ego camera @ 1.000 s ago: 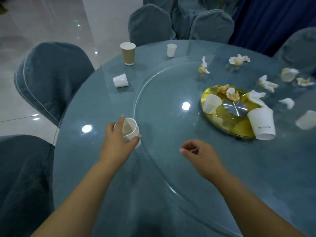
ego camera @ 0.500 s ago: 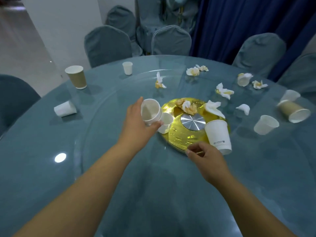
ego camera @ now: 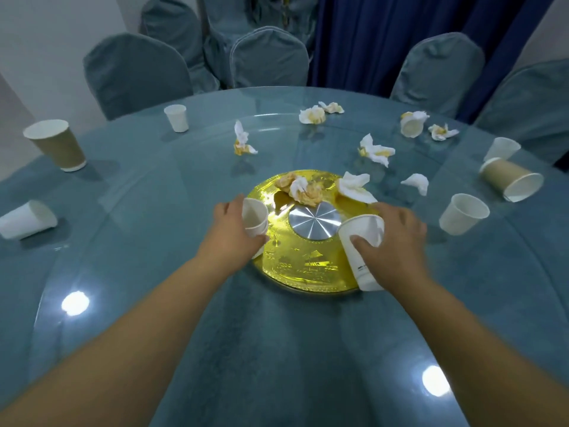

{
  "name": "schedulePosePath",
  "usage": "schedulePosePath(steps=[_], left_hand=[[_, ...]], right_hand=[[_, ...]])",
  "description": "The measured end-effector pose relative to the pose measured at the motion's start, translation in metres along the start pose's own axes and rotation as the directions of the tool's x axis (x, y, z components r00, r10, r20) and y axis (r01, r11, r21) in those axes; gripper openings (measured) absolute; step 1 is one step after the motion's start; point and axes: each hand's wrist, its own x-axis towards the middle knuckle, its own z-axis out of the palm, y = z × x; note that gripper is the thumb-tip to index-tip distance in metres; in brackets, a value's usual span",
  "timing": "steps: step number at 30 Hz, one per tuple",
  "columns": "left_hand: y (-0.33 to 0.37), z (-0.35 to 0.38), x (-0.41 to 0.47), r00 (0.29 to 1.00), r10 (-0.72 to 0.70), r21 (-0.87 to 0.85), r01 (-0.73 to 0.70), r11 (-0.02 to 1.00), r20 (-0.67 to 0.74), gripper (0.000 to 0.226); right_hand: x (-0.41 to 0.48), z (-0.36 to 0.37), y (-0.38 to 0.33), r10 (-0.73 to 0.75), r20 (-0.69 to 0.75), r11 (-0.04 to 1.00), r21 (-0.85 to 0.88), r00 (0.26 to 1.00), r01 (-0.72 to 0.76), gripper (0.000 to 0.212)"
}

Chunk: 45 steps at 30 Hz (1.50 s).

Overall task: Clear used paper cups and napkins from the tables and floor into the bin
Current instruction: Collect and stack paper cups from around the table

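Note:
My left hand (ego camera: pixel 229 232) grips a small stack of white paper cups (ego camera: pixel 254 217) over the left edge of the gold centre plate (ego camera: pixel 295 266). My right hand (ego camera: pixel 391 241) is closed around a tall white paper cup (ego camera: pixel 363 241) lying tilted on the plate's right side, thumb on its wall, with a bit of white napkin at its mouth. Crumpled stained napkins (ego camera: pixel 303 189) lie on the plate's far side, and a white napkin (ego camera: pixel 354 188) beside them. More napkins (ego camera: pixel 375 149) and cups are scattered over the round glass table (ego camera: pixel 154 229).
Brown cups stand at far left (ego camera: pixel 57 146) and lie at far right (ego camera: pixel 508 180). White cups: one tipped at left (ego camera: pixel 26 218), one upright at the back (ego camera: pixel 176 117), one at right (ego camera: pixel 463 214). Covered chairs (ego camera: pixel 135 72) ring the table; a blue curtain (ego camera: pixel 369 38) hangs behind.
Both hands moved forward to the gold plate. The left hand's cup now sits stacked with the small cup from the plate. The right hand closed on the tall white cup.

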Motion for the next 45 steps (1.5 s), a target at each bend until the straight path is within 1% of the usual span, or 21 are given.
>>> schedulePosePath(steps=[2,5,7,10,13,17,20,23,25,27,29,33,36,37,40,42,45], left_hand=[[-0.005,0.006,-0.004,1.000,-0.001,-0.040,0.001,0.999,0.009,0.088],[-0.010,0.011,-0.004,1.000,0.008,-0.081,-0.009,0.997,-0.018,0.089],[-0.010,0.013,-0.008,1.000,0.015,-0.082,-0.017,0.996,-0.023,0.086],[-0.008,0.017,-0.017,0.999,0.038,-0.080,-0.038,0.996,0.007,0.084],[-0.005,0.020,-0.034,0.998,0.052,-0.106,-0.048,0.993,0.035,0.086],[0.010,0.020,-0.066,0.997,0.029,-0.183,-0.016,0.983,0.067,0.091],[0.024,0.019,-0.096,0.995,0.043,-0.241,-0.020,0.970,0.092,0.091],[0.040,0.018,-0.131,0.992,0.056,-0.289,-0.022,0.957,0.112,0.091],[0.050,0.018,-0.156,0.990,0.075,-0.331,-0.030,0.943,0.123,0.086],[0.061,0.018,-0.181,0.987,0.098,-0.360,-0.045,0.932,0.130,0.069],[0.072,0.018,-0.203,0.983,0.122,-0.393,-0.058,0.918,0.139,0.060],[0.082,0.026,-0.234,0.982,0.137,-0.446,-0.066,0.893,0.130,0.060],[0.092,0.034,-0.250,0.985,0.140,-0.433,-0.082,0.898,0.103,0.057],[0.095,0.038,-0.254,0.985,0.140,-0.422,-0.086,0.903,0.098,0.058],[0.112,0.053,-0.257,0.986,0.145,-0.393,-0.102,0.914,0.081,0.074],[0.126,0.071,-0.253,0.986,0.154,-0.376,-0.116,0.919,0.070,0.077],[0.156,0.106,-0.244,0.991,0.129,-0.350,-0.106,0.931,0.045,0.077]], right_hand=[[0.003,0.008,0.005,0.051,0.048,0.997,-0.054,0.998,-0.048,0.076],[0.006,0.019,0.011,0.164,0.197,0.986,-0.003,0.967,-0.167,0.087],[0.007,0.023,0.014,0.181,0.263,0.980,0.028,0.948,-0.195,0.090],[0.007,0.020,0.015,0.155,0.275,0.974,0.119,0.949,-0.193,0.086],[-0.005,0.009,0.015,0.181,0.306,0.954,0.175,0.935,-0.242,0.083],[-0.034,-0.011,0.020,0.200,0.246,0.932,0.250,0.948,-0.262,0.085],[-0.063,-0.032,0.025,0.234,0.191,0.898,0.334,0.953,-0.287,0.080],[-0.101,-0.055,0.033,0.261,0.156,0.875,0.379,0.953,-0.302,0.078],[-0.126,-0.070,0.041,0.290,0.140,0.858,0.401,0.947,-0.322,0.075],[-0.150,-0.085,0.048,0.302,0.108,0.852,0.415,0.947,-0.319,0.069],[-0.172,-0.101,0.055,0.309,0.083,0.844,0.435,0.947,-0.313,0.069],[-0.207,-0.129,0.073,0.318,0.039,0.838,0.456,0.947,-0.300,0.072],[-0.225,-0.145,0.092,0.312,0.031,0.835,0.468,0.950,-0.290,0.070],[-0.229,-0.150,0.100,0.306,0.031,0.839,0.465,0.952,-0.284,0.070],[-0.231,-0.164,0.131,0.296,0.053,0.831,0.478,0.954,-0.284,0.070],[-0.226,-0.173,0.155,0.287,0.077,0.818,0.499,0.955,-0.286,0.068],[-0.209,-0.187,0.197,0.257,0.101,0.807,0.524,0.961,-0.272,0.067]])
